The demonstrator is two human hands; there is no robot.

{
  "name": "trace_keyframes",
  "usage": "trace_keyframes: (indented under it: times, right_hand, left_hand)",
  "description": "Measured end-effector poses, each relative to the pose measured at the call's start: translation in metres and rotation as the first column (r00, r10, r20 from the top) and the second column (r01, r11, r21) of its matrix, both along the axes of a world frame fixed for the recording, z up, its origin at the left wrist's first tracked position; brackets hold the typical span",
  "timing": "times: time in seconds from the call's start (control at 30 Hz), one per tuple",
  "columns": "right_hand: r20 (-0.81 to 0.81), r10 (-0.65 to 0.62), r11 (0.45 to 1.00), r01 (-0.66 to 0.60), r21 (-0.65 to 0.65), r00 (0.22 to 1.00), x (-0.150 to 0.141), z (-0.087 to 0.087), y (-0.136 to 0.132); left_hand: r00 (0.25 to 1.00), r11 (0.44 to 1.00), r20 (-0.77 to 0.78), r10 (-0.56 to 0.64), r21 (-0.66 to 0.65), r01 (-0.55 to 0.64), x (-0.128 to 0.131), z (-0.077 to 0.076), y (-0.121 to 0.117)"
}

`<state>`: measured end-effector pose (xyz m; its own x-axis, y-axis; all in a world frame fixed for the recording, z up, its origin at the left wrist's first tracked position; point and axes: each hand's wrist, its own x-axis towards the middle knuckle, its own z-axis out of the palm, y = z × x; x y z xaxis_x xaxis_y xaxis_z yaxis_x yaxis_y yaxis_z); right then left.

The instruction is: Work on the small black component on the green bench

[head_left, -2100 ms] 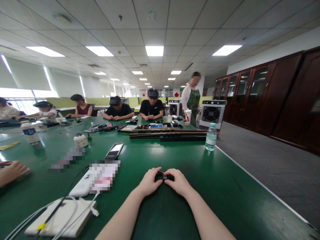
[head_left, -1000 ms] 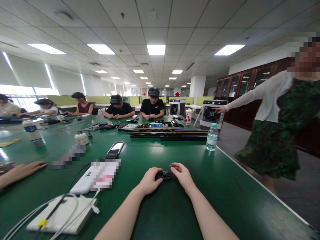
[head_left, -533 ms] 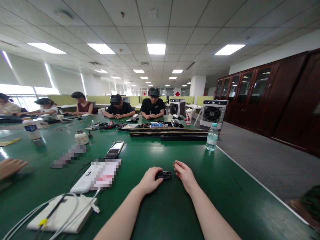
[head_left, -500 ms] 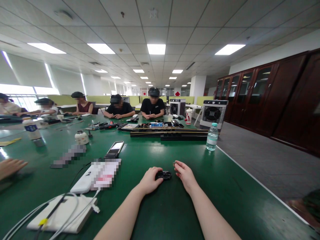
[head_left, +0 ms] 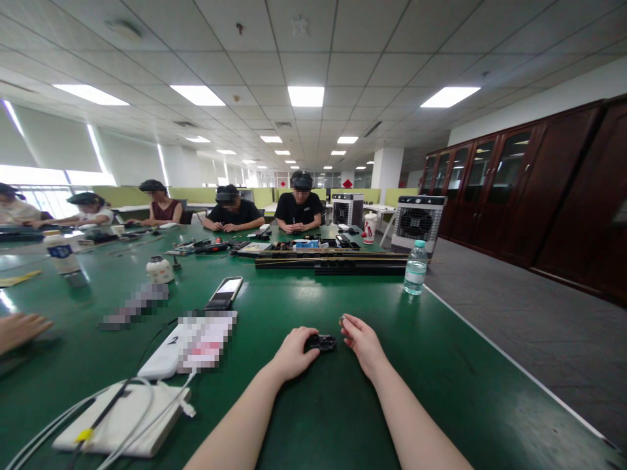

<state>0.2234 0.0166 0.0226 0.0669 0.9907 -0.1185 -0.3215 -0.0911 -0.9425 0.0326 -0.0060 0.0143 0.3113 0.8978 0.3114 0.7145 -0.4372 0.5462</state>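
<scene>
My left hand rests on the green table with its fingers closed on a small black part that lies on the tabletop. My right hand sits just to the right of that part, a little apart from it. Its thumb and fingertips pinch a tiny piece too small to name.
White power banks with cables lie at the left, a phone beyond them. A water bottle stands near the right edge. Long black rails cross the middle. Several seated people work at the far side; another person's hand rests at the left.
My right hand came off the black part and lifted a tiny piece away to the right. A person walked past on the right and left the view. The left-side hand drew back.
</scene>
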Motion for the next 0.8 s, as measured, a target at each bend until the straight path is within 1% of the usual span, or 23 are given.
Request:
trace_keyframes:
  times: [0.23,0.33,0.43,0.53,0.67,0.8]
  right_hand:
    - [0.033,0.017,1.000,-0.018,0.017,0.999,-0.0002,0.0014,-0.0021]
    - [0.072,0.032,0.998,-0.035,0.042,0.997,0.0006,0.0015,-0.0022]
    - [0.147,0.042,0.996,-0.054,0.077,0.988,0.0002,0.0025,-0.0030]
    - [0.212,0.060,0.985,-0.092,0.146,0.975,-0.0020,0.0034,-0.0042]
    - [0.245,0.067,0.949,-0.138,0.284,0.967,-0.0051,0.0018,-0.0048]
    - [0.345,0.057,0.922,-0.182,0.342,0.937,-0.0055,-0.0017,-0.0041]
  left_hand:
    - [1.000,1.000,0.004,0.000,-0.003,0.000,0.0006,0.0011,-0.0005]
    - [1.000,1.000,0.004,0.000,-0.007,0.000,0.0007,0.0017,-0.0010]
    - [1.000,1.000,0.002,0.001,-0.006,-0.001,0.0006,0.0016,-0.0012]
    - [1.000,1.000,-0.002,-0.001,-0.004,0.001,0.0008,0.0017,-0.0014]
    - [1.000,1.000,-0.010,-0.002,-0.002,0.001,0.0012,0.0031,-0.0019]
    - [1.000,1.000,-0.018,-0.001,0.003,0.001,0.0009,0.0029,-0.0016]
